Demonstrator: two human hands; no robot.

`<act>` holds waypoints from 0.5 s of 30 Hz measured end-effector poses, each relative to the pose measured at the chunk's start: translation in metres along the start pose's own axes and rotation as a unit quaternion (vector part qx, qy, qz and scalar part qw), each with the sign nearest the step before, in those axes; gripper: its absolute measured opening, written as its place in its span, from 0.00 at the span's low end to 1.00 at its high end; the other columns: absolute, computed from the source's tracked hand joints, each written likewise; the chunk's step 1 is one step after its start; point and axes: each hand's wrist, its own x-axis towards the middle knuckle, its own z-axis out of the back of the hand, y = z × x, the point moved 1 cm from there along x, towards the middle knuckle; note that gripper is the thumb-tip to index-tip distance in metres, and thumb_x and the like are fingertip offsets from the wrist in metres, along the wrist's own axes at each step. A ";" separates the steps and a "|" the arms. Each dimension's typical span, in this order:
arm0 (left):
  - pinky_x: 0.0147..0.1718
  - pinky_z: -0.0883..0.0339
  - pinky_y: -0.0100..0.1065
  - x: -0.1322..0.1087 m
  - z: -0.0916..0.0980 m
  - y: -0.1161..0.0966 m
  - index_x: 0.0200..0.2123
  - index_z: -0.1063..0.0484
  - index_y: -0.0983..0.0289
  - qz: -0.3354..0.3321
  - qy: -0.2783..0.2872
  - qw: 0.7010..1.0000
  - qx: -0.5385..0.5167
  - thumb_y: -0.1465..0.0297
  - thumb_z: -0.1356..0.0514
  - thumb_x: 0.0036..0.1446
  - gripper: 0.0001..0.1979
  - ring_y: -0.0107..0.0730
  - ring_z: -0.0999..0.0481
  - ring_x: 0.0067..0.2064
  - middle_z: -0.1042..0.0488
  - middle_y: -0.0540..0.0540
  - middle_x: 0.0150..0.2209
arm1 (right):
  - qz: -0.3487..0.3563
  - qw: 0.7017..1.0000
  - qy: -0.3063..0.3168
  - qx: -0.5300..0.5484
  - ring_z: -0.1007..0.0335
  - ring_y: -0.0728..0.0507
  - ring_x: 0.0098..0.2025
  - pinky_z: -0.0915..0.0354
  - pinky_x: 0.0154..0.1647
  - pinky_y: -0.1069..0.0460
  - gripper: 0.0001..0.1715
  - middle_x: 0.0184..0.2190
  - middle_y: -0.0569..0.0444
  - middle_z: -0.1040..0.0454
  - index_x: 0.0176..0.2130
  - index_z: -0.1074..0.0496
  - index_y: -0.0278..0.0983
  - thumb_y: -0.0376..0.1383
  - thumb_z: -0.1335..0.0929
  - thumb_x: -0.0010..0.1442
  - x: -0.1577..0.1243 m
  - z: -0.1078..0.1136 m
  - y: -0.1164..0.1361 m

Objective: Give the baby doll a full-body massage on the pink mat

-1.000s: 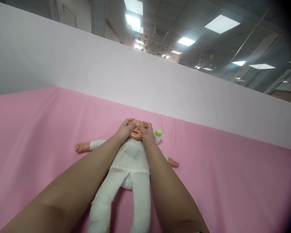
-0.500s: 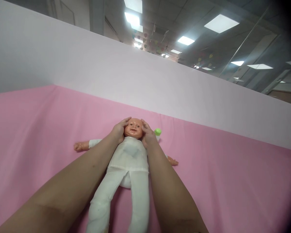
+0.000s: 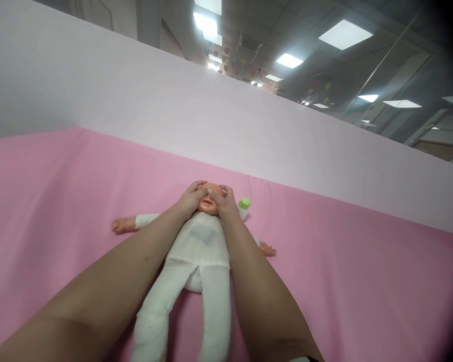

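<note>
A baby doll (image 3: 201,244) in white clothes lies on its back, its arms stretched out to both sides and its legs toward me. My left hand (image 3: 191,198) is wrapped round one side of the doll's head, and my right hand (image 3: 227,202) round the other. Both thumbs lie across the doll's face over the eyes; its mouth and forehead still show. Just beyond my right hand is a small bottle with a green cap (image 3: 244,203), its lower part partly hidden.
A pink sheet (image 3: 324,251) with soft folds covers the surface under the doll. Behind it rises a white panel (image 3: 166,105) running across the view. Above the panel appear ceiling lights and glass.
My thumbs have moved inward from the sides of the doll's head onto its face, covering the eyes. The doll itself has hardly moved.
</note>
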 end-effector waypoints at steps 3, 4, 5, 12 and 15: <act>0.40 0.27 0.36 0.006 0.000 0.003 0.50 0.28 0.61 -0.003 -0.005 1.000 0.008 0.63 0.33 0.51 0.22 0.39 0.21 0.40 0.22 0.55 0.40 | 0.013 1.000 -0.013 0.011 0.25 0.44 0.41 0.27 0.43 0.49 0.33 0.46 0.56 0.28 0.50 0.33 0.44 0.47 0.22 0.48 0.002 0.001 -0.005; 0.41 0.27 0.36 0.007 0.001 0.004 0.50 0.28 0.61 -0.004 -0.006 1.000 0.010 0.63 0.34 0.52 0.22 0.39 0.21 0.41 0.22 0.55 0.40 | 0.013 0.999 -0.011 0.030 0.25 0.44 0.42 0.27 0.44 0.49 0.32 0.46 0.56 0.27 0.50 0.32 0.44 0.47 0.23 0.49 0.002 0.002 -0.007; 0.42 0.27 0.37 0.009 0.002 0.005 0.50 0.28 0.61 -0.004 -0.007 1.000 0.013 0.63 0.35 0.52 0.22 0.40 0.21 0.42 0.22 0.56 0.40 | 0.010 0.998 -0.008 0.054 0.25 0.44 0.43 0.27 0.46 0.48 0.31 0.46 0.56 0.26 0.50 0.32 0.44 0.46 0.23 0.49 0.002 0.004 -0.008; 0.47 0.26 0.39 0.015 0.015 0.013 0.58 0.31 0.61 -0.025 -0.001 0.998 0.055 0.60 0.39 0.55 0.28 0.41 0.20 0.47 0.22 0.59 0.48 | -0.021 0.983 0.044 0.179 0.27 0.40 0.55 0.31 0.59 0.42 0.35 0.57 0.51 0.25 0.54 0.26 0.42 0.38 0.24 0.45 0.003 0.015 -0.018; 0.49 0.26 0.41 0.014 0.019 0.015 0.62 0.33 0.62 -0.047 0.005 0.994 0.096 0.57 0.42 0.58 0.31 0.43 0.20 0.50 0.22 0.61 0.52 | 0.009 0.989 0.058 0.138 0.27 0.40 0.55 0.30 0.58 0.41 0.37 0.57 0.50 0.25 0.58 0.29 0.42 0.41 0.25 0.49 0.005 0.015 -0.025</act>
